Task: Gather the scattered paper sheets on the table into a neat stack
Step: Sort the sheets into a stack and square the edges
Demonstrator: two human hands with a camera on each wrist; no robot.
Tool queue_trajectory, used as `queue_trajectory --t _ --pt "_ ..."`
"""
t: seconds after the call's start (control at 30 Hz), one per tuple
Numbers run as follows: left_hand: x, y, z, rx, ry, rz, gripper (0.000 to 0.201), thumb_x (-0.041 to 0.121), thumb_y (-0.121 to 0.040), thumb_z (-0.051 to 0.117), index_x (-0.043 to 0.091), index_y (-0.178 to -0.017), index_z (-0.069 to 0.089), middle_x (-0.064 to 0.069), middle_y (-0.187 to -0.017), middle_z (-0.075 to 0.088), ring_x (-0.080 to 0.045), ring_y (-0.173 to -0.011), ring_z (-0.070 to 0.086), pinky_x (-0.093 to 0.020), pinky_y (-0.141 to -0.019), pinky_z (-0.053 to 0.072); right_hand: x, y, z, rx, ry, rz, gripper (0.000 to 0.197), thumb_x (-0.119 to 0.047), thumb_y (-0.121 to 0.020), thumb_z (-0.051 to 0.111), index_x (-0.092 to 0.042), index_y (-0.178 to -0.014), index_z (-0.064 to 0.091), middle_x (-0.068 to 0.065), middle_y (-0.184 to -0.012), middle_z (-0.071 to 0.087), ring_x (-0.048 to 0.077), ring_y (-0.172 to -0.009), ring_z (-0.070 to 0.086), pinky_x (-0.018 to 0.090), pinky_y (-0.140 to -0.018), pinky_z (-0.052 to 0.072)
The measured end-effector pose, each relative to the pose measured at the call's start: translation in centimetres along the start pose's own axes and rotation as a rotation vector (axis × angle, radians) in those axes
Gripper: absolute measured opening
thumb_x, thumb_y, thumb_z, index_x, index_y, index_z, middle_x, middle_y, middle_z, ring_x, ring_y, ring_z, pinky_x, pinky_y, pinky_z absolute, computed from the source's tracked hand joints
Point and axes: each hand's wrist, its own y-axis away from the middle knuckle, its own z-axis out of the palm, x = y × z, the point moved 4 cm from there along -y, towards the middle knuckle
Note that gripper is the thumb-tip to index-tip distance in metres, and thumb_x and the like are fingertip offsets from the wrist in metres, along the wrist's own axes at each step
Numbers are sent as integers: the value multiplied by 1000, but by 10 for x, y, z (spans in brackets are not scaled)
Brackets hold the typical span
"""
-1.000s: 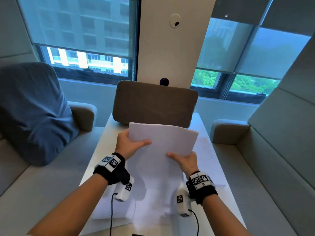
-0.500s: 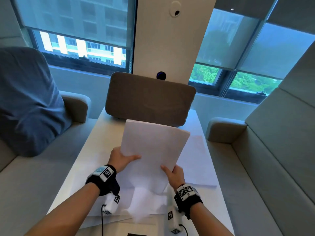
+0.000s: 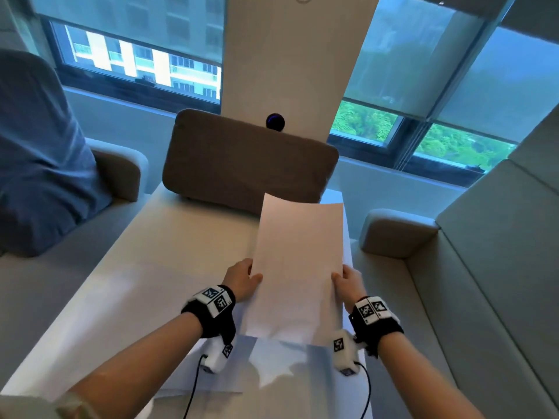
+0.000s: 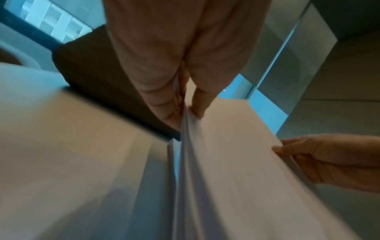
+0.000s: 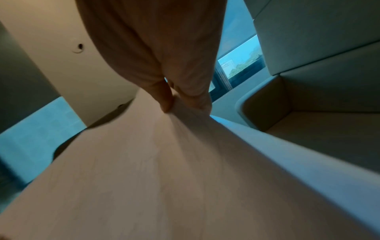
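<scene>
A stack of white paper sheets is held up above the white table, long side pointing away from me. My left hand pinches its left edge and my right hand pinches its right edge. The left wrist view shows my left thumb and fingers clamped on the sheets, with the right hand across from them. In the right wrist view my right fingers grip the paper. More loose sheets lie flat on the table below my wrists.
A brown cushion stands at the table's far end, just behind the held stack. A blue pillow sits on the grey sofa at left. Another grey sofa runs along the right. Windows lie beyond.
The held stack has turned from a wide, tilted position to lengthwise and shifted right. Both hands slid to its opposite side edges and kept hold.
</scene>
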Motion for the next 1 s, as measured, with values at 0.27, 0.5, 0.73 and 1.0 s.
queue_trajectory --t 0.27,0.5,0.73,1.0 --pt "39 -42 54 -10 -11 -48 41 18 -89 59 16 -59 31 0 -58 33 -13 -54 32 -28 -52 24 52 -70 -36 -42 108 204 20 6 -85 55 7 -100 69 12 -84 63 22 -79 59 32 -74 49" --pt "26 -58 89 -17 35 -172 43 12 -86 61 16 -55 32 1 -55 31 -19 -60 34 -25 -59 25 79 -84 -27 -31 164 270 18 8 -80 55 2 -85 71 3 -59 55 13 -50 49 14 -36 37" --pt "23 -65 95 5 60 -178 45 10 -83 62 17 -54 29 1 -55 29 -15 -54 28 -24 -56 24 102 -92 -18 -61 135 318 25 7 -77 55 -9 -59 64 7 -66 58 16 -58 51 15 -39 38" --pt "13 -68 98 23 106 -233 15 14 -87 65 7 -99 69 -4 -91 64 -16 -85 56 -18 -76 40 97 -97 -17 -55 200 343 7 -2 -74 63 -3 -74 70 3 -59 60 21 -59 56 20 -53 50"
